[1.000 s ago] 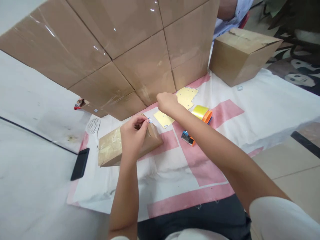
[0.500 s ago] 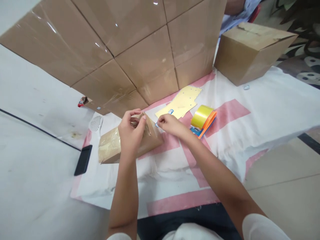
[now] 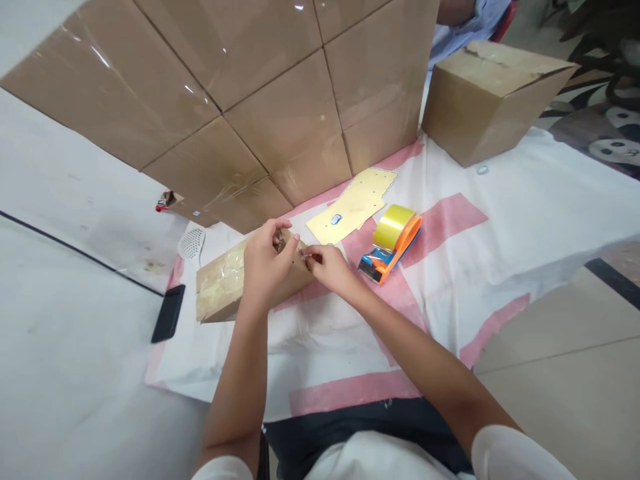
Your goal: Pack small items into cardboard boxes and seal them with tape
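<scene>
A small taped cardboard box (image 3: 220, 280) lies on the cloth-covered table in front of me. My left hand (image 3: 267, 263) is curled over its right part, thumb and fingers closed on the box near the end edge. Against that same end, my right hand (image 3: 327, 267) pinches a small pale sticker (image 3: 303, 253), mostly hidden by the fingertips. To the right of this hand rests an orange and blue tape dispenser (image 3: 390, 243) with a yellow roll. Behind it lie yellow sticker sheets (image 3: 355, 207) with a blue-outlined sticker on top.
A tall stack of cardboard boxes (image 3: 285, 127) stands at the back. Another box (image 3: 480, 107) sits at the right, with a person's arm (image 3: 456, 10) behind. At the left are a black phone (image 3: 169, 313) and a white perforated scoop (image 3: 192, 244) by the wall.
My right hand has moved left from beside the sticker sheets to the box's end, bringing the small sticker with it. My left hand stays on the box. The view has shifted slightly.
</scene>
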`<state>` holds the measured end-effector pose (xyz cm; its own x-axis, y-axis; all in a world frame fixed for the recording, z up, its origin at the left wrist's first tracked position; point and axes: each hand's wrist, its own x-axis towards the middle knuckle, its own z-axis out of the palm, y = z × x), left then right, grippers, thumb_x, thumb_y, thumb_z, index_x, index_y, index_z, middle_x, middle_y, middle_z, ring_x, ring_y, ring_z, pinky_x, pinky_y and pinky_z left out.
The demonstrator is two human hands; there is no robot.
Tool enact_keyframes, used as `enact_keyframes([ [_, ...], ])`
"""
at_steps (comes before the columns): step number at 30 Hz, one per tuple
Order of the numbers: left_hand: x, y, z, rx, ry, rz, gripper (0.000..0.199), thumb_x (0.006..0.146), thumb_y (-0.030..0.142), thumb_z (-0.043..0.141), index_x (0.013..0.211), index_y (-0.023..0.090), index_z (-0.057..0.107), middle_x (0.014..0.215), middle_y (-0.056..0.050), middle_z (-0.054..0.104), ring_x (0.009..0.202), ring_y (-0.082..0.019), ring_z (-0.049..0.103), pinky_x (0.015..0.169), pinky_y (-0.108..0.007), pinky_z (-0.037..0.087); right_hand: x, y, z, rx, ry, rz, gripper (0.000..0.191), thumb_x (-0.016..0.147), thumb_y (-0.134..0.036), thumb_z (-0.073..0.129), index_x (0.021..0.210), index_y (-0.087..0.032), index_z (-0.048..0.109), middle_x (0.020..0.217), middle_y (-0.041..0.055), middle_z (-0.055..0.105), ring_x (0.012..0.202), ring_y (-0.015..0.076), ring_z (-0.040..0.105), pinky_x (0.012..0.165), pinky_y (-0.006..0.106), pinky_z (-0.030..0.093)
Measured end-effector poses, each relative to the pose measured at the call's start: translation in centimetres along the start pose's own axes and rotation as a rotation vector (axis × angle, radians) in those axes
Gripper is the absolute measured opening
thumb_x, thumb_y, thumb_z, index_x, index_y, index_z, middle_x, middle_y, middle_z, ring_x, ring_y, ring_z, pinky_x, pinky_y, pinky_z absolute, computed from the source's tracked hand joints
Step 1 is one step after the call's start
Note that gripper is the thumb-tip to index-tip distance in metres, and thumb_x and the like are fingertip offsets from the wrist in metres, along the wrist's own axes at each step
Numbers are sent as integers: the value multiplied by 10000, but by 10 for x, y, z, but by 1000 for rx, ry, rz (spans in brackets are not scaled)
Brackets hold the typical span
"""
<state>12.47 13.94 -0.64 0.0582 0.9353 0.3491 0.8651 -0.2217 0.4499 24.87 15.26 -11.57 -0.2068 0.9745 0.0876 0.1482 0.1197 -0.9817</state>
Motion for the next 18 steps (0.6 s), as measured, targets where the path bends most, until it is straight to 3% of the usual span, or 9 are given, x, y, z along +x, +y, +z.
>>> enact_keyframes([
  [3, -1, 3, 0, 40, -23, 43, 211, 895, 295, 592, 1090, 233, 642, 976, -21, 705, 767, -174, 568, 748, -321, 440, -8, 8, 1, 30, -74, -1, 452, 867, -117, 508, 1259, -173, 725, 986, 66, 718, 843, 180, 655, 832, 314, 516],
  [5, -4, 5, -2, 31, -27, 67, 234, 892, 255, 567, 1114, 227, 632, 1064, -38, 716, 784, -178, 581, 769, -331, 453, -11, 11, -5, 13, -153, -69, 593, 849, -125, 521, 1433, -197, 594, 1241, 108, 636, 1108, 210, 632, 993, 358, 488],
  [6, -7, 6, -4, 24, -31, 79, 250, 883, 225, 553, 1122, 222, 627, 1105, -49, 716, 805, -182, 594, 784, -336, 461, -12, 10, -8, -6, -212, -122, 690, 830, -148, 568, 1513, -210, 497, 1402, 130, 540, 1285, 238, 547, 1090, 393, 432],
  [8, -13, 7, -9, 26, -50, 117, 282, 866, 175, 522, 1127, 214, 623, 1185, -75, 706, 885, -201, 626, 832, -351, 479, -14, 9, -12, -59, -350, -232, 969, 763, -234, 710, 1623, -223, 264, 1631, 152, 271, 1530, 300, 245, 1225, 467, 267],
  [10, -22, 4, -17, 37, -96, 185, 286, 862, 157, 501, 1114, 211, 626, 1262, -97, 686, 993, -230, 644, 890, -377, 491, -19, 6, -11, -123, -396, -313, 1257, 679, -354, 832, 1652, -210, 51, 1701, 170, 64, 1579, 348, 22, 1262, 531, 138],
  [11, -27, 2, -22, 31, -127, 228, 277, 866, 159, 499, 1104, 213, 629, 1304, -102, 673, 1035, -239, 648, 910, -387, 497, -22, 4, -8, -144, -371, -341, 1345, 657, -410, 859, 1648, -204, -26, 1705, 181, 10, 1578, 363, -23, 1264, 550, 109],
  [13, -41, -5, -31, -9, -174, 315, 256, 878, 160, 498, 1085, 220, 636, 1382, -103, 639, 1069, -238, 658, 919, -388, 514, -30, 1, 1, -157, -300, -371, 1421, 648, -477, 871, 1634, -207, -115, 1697, 202, 11, 1574, 377, -4, 1260, 563, 123],
  [15, -58, -11, -40, -49, -154, 381, 250, 897, 149, 490, 1080, 225, 642, 1433, -107, 608, 1070, -225, 668, 919, -379, 529, -40, -4, 10, -158, -282, -365, 1464, 621, -476, 886, 1626, -220, -147, 1652, 223, 150, 1545, 385, 151, 1231, 562, 231],
  [18, -91, -23, -51, -10, 57, 471, 238, 903, 127, 526, 1074, 233, 654, 1422, -121, 610, 1055, -223, 664, 942, -398, 531, -56, -12, 18, -115, -248, -309, 1443, 628, -457, 864, 1621, -236, -159, 1531, 208, 338, 1422, 363, 390, 1133, 532, 401],
])
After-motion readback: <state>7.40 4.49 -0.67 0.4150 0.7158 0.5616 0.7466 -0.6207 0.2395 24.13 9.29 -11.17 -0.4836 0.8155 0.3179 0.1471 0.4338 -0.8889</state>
